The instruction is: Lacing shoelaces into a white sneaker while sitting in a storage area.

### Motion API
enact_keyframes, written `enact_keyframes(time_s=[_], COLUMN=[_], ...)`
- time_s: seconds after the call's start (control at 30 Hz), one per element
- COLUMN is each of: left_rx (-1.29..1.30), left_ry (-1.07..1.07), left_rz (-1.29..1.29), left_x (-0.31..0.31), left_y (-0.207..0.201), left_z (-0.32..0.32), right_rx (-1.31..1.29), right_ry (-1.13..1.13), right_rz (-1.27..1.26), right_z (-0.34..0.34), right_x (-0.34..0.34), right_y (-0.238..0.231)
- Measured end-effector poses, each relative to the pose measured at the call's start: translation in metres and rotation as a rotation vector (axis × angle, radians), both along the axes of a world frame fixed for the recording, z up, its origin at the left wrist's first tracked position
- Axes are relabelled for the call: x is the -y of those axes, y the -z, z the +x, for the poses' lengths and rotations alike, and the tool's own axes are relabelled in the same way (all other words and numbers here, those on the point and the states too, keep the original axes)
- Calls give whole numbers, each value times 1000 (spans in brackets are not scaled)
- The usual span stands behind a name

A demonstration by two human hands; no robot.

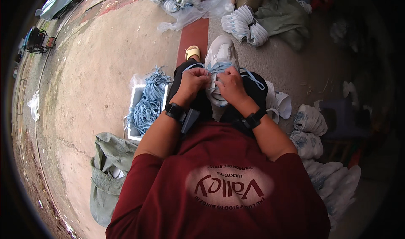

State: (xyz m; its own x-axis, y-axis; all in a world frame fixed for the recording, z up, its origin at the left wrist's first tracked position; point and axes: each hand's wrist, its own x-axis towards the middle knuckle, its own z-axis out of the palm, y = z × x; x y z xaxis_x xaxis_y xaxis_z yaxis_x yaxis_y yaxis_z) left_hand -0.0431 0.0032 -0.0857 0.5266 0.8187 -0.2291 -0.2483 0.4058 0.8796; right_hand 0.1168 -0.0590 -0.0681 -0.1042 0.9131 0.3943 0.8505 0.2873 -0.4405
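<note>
left hand (196,81): pinched on blue lace (221,66) | right hand (231,86): curled, hold unclear | shoe (220,52): beneath, between them

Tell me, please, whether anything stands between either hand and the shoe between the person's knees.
Nothing visible blocks them: the left hand and right hand are both at the shoe. Only light-blue lace lies bunched across it by the fingers.

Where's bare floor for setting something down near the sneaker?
Bare: broad concrete floor between the white plastic scrap and white box. Crowded: the gray sneaker, where left hand, right hand and blue laces gather; also the right side, with white bundles.
</note>
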Motion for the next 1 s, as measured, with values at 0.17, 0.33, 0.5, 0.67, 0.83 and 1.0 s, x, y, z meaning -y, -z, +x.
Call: enact_keyframes(time_s=[0.17, 0.33, 0.5, 0.67, 0.83, 1.0], left_rx=[-41, -160, -259, -506, -767, -876], left_ry=[-159, -194, -273, -323, -223, -65], left_rz=[184, 232, 286, 439, 1043, 1219], left_x=[-2, 0, 1, 4, 15, 23], left_y=[12, 8, 16, 16, -4, -18], left_z=[15, 21, 26, 29, 21, 25], right_rx=[-68, -80, -98, -59, 16, 25], right_ry=[-19, -1, -7, -8, 32, 137], right_rz=[51, 29, 63, 41, 57, 186], right_z=[2, 5, 7, 7, 5, -3], right_x=[0, 1, 1, -1, -4, -7], right_y=[4, 6, 7, 5, 11, 20])
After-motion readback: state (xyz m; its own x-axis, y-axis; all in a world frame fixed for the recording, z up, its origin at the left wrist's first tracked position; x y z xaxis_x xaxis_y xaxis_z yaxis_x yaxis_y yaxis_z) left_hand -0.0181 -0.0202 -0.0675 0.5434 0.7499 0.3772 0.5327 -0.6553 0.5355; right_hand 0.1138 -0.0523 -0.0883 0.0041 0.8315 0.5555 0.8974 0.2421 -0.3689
